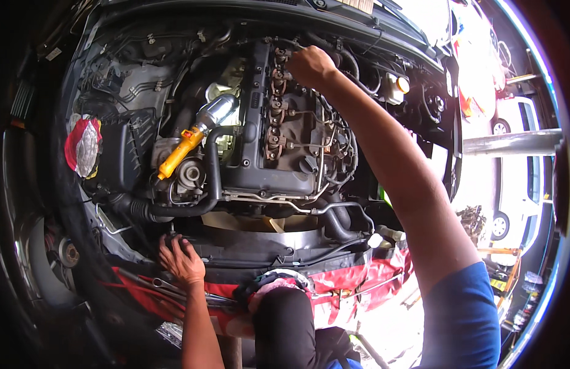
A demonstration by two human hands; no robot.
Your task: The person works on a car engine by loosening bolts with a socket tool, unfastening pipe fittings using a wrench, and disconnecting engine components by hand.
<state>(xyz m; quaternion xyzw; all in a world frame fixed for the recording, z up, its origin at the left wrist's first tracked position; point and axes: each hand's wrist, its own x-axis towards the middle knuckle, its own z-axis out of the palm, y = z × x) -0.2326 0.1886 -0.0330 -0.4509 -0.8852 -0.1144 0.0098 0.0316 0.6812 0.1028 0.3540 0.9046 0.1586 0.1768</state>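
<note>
In front of me lies an engine [255,132] with a dark plastic cover and a row of brownish metal injectors [276,142] in its middle. My right hand [312,66] reaches to the far end of that row. It is closed in a fist, and whatever its fingers hold is hidden beneath it. Near the front left, my left hand [182,259] rests on the black front panel [236,249], fingers stretched out and apart. A yellow-handled work lamp [185,150] with a silver head lies to the left of the engine cover, shining toward the engine.
A red cover [359,273] drapes the front edge, with long metal tools [183,289] on its left part. A crumpled red-and-white cloth [85,147] sits by the black air filter box [119,147]. A fan shroud [266,237] spans the front. White vehicles [517,178] stand at right.
</note>
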